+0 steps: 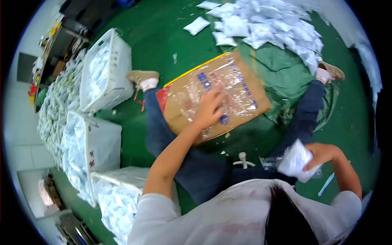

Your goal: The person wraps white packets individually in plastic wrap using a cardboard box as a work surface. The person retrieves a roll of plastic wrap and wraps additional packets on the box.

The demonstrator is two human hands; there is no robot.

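Observation:
A flat sheet of cardboard [173, 116] lies in front of me between my legs, with clear plastic bags [241, 87] spread over it. My left hand [209, 108] is over the bags near the middle of the cardboard, thumb apart from the fingers; no object shows in it. My right hand [320, 155] is at the right, above my thigh, its fingers closed on a white packet [296, 161]. Crinkled clear plastic [270, 163] shows beside this packet. The fingertips under the packet are hidden.
A heap of white packets [265, 24] lies at the far right, by a green sheet [281, 73]. On the left stand white baskets [108, 141] filled with packets, beside a large pile of pale bundles [61, 110]. A blue strip [326, 184] lies on the green floor.

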